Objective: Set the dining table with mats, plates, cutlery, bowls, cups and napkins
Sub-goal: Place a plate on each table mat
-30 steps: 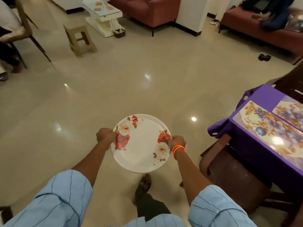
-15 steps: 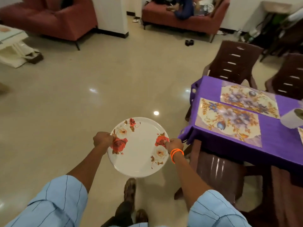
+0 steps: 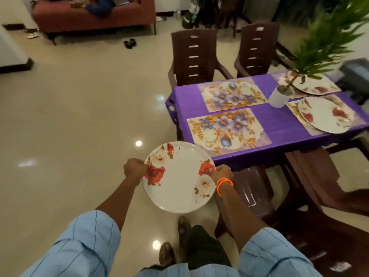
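Observation:
I carry a white plate with red and cream roses (image 3: pixel 179 182) level in front of me. My left hand (image 3: pixel 134 168) grips its left rim and my right hand (image 3: pixel 222 173) grips its right rim. The plate hangs over the floor, just short of the table's near-left corner. The dining table (image 3: pixel 279 120) wears a purple cloth. Two bare floral mats lie at its left end, a near mat (image 3: pixel 227 130) and a far mat (image 3: pixel 231 95). Further right, a rose plate (image 3: pixel 325 114) lies on a third mat and another plate (image 3: pixel 317 84) on a fourth.
A white pot with a green plant (image 3: pixel 279 95) stands mid-table. Brown plastic chairs ring the table: two behind (image 3: pixel 191 54), one tucked under the near side (image 3: pixel 251 190), another at the right (image 3: pixel 329 186). Open tiled floor spreads left. A red sofa (image 3: pixel 93 19) sits at the back.
I have turned right and stepped closer to the table. More of it shows now, with two plates and the plant. Both hands hold the plate as before.

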